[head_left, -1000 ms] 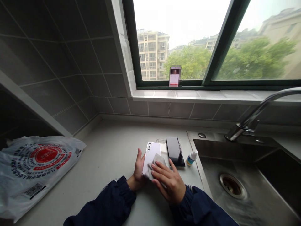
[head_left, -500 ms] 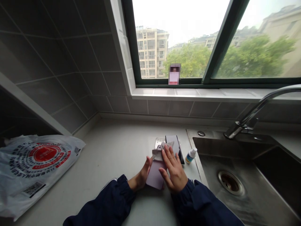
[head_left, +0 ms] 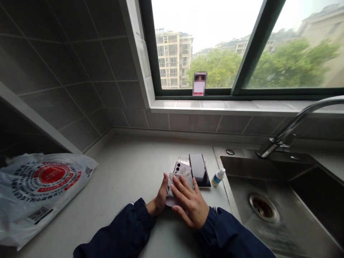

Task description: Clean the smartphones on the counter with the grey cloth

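Observation:
My left hand [head_left: 159, 195] grips the left edge of a pale purple phone [head_left: 183, 167], its thumb along the side. The phone lies with its back up and its camera lenses at the far end. A thin grey cloth [head_left: 171, 191] covers part of that back. My right hand [head_left: 188, 199] presses the cloth there under its long, nearly flat fingers. Just beyond the phone, a clear phone case [head_left: 183, 159] is partly hidden. Another phone [head_left: 199, 168] with a dark glossy screen lies to the right. A small white-capped spray bottle [head_left: 218, 177] stands beside it, near the sink.
To the right is a steel sink [head_left: 243, 186] with a drain and a chrome faucet [head_left: 285, 134]. A white plastic bag [head_left: 51, 182] with red and black print rests at the left. Behind the countertop [head_left: 129, 161] are a tiled wall and a window.
My right hand has slid the cloth down and left over the phone's back, toward me. The camera lenses are now uncovered. The left hand stays at the phone's side.

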The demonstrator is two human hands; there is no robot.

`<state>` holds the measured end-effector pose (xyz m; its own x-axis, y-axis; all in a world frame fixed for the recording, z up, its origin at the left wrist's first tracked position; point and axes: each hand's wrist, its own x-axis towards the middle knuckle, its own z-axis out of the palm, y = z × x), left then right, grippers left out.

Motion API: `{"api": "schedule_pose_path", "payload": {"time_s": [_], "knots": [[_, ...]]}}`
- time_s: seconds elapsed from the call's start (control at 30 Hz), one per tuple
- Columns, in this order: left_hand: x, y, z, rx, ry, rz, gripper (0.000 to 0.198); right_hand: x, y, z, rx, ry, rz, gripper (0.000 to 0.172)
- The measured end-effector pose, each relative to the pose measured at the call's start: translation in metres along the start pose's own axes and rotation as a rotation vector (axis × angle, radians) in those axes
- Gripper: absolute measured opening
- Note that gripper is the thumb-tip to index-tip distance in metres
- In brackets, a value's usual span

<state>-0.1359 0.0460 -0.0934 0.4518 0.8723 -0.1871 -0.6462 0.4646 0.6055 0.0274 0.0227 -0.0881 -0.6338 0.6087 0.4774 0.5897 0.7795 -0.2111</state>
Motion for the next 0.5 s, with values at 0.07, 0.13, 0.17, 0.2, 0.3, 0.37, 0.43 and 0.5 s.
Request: {"api": "schedule_pose_path", "payload": {"time_s": [0.07, 0.13, 0.17, 0.2, 0.3, 0.37, 0.43, 0.5], "knots": [[0.001, 0.003, 0.005, -0.049, 0.011, -0.004, 0.08, 0.0, -0.002, -0.002, 0.015, -0.017, -0.043, 0.056], [0.003, 0.006, 0.009, -0.085, 0.008, 0.013, 0.082, 0.0, -0.003, -0.004, 0.035, -0.016, -0.077, 0.05], [0.005, 0.006, 0.011, -0.098, 0.008, 0.028, 0.081, 0.0, -0.003, -0.006, 0.048, -0.01, -0.087, 0.046], [0.006, 0.007, 0.012, -0.106, 0.008, 0.038, 0.081, 0.0, -0.003, -0.007, 0.063, -0.001, -0.094, 0.041], [0.006, 0.008, 0.013, -0.115, 0.0, 0.047, 0.08, 0.0, 0.0, -0.01, 0.086, 0.049, -0.078, 0.031], [0.005, 0.008, 0.012, -0.118, -0.009, 0.048, 0.081, -0.001, 0.002, -0.009, 0.066, 0.101, -0.049, 0.03], [0.003, 0.007, 0.009, -0.114, -0.032, 0.03, 0.08, -0.002, 0.005, -0.007, 0.023, 0.158, 0.003, 0.034], [0.002, 0.004, 0.005, -0.088, -0.086, -0.028, 0.08, -0.002, 0.007, -0.004, -0.022, 0.208, 0.076, 0.04]]}}
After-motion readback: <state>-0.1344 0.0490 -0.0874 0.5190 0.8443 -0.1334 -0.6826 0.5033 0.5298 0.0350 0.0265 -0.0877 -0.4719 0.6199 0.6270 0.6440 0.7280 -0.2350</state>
